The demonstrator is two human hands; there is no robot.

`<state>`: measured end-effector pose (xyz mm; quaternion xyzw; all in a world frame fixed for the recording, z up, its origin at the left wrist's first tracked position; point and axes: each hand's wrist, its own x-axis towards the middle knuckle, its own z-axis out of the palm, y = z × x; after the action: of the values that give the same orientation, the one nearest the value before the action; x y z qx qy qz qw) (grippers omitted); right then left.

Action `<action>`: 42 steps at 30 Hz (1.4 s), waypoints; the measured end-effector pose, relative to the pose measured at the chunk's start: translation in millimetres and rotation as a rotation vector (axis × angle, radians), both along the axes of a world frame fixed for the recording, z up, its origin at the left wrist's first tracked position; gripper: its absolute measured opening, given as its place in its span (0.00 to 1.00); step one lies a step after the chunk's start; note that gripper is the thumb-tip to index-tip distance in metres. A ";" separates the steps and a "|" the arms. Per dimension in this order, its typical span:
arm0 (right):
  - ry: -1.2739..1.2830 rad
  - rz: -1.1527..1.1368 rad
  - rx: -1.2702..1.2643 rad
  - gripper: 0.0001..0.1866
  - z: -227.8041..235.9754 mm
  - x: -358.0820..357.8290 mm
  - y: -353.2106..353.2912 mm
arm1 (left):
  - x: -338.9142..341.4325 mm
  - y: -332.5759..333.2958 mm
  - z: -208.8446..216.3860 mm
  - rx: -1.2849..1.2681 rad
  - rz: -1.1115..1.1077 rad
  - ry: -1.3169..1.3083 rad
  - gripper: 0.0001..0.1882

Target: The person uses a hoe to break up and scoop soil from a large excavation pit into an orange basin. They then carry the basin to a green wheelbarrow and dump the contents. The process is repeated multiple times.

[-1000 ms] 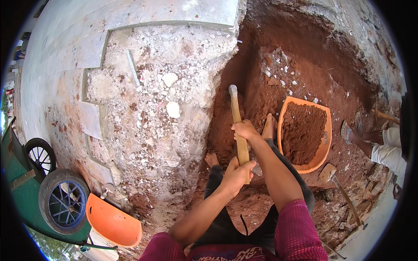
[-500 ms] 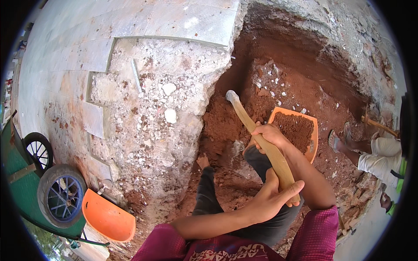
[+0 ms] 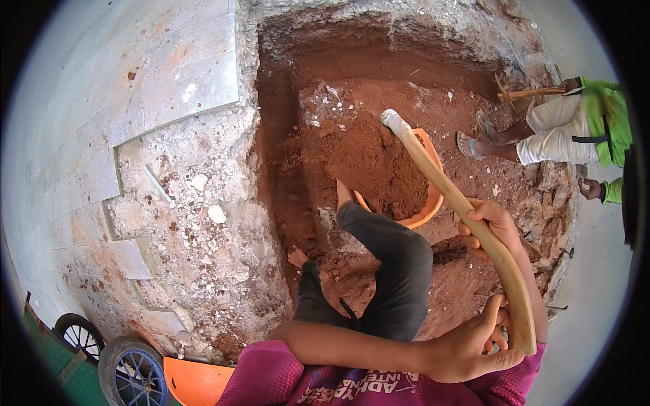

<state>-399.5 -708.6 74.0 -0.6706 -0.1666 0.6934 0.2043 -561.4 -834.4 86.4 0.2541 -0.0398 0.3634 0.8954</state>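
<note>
A long digging tool with a curved wooden handle (image 3: 467, 206) slants across the trench, its pale, worn far end above the soil. Its blade is hidden. My right hand (image 3: 492, 227) wraps round the middle of the handle. Lower down, my left hand (image 3: 467, 348) grips the butt end, thumb stretched along it. Under the tool's far end stands an orange pan (image 3: 433, 203) heaped with loose red soil (image 3: 393, 183), which hides its far left side. My bare feet rest in the trench, one of them against the pan.
Broken concrete (image 3: 196, 196) and grey paving (image 3: 176, 81) border the trench on the left. At right another person in a green top (image 3: 599, 125) holds a wooden-handled tool (image 3: 542, 92). An upturned wheelbarrow's wheel (image 3: 135, 379) and a second orange pan (image 3: 193, 379) lie lower left.
The tool's far end has moved from the trench's left side to over the pan, and both hands have drawn back right. Loose soil now covers the pan's left side. The view has shifted.
</note>
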 end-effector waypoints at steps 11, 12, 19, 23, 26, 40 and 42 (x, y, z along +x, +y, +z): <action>-0.477 -0.255 0.239 0.13 -182.3 -10.2 -109.6 | -40.8 -72.2 -149.5 0.092 -0.050 1.071 0.33; -0.456 -0.331 0.249 0.14 -202.9 -15.0 -112.1 | -50.0 -67.0 -163.5 0.095 -0.074 1.062 0.31; -0.076 -0.559 0.201 0.14 -254.5 -22.1 -93.5 | -111.4 -52.6 -203.5 0.267 -0.178 1.074 0.32; -0.072 -0.801 0.142 0.06 -309.6 26.4 -46.6 | -139.5 -44.6 -222.5 0.357 -0.301 1.266 0.30; -0.116 -0.791 0.086 0.05 -332.5 18.3 -39.4 | -175.9 -47.0 -262.2 0.397 -0.359 1.453 0.26; -0.171 -0.852 0.220 0.06 -308.0 -0.8 -55.1 | -151.4 -83.3 -438.5 0.451 0.113 1.935 0.13; -0.187 -0.847 0.258 0.06 -302.9 -2.9 -57.7 | -145.4 -99.3 -431.9 0.475 0.222 1.921 0.11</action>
<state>-402.3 -766.2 -229.0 -0.7084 0.0196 0.4589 0.5358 -706.7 -933.7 -345.4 0.6154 0.6541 0.0679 0.4346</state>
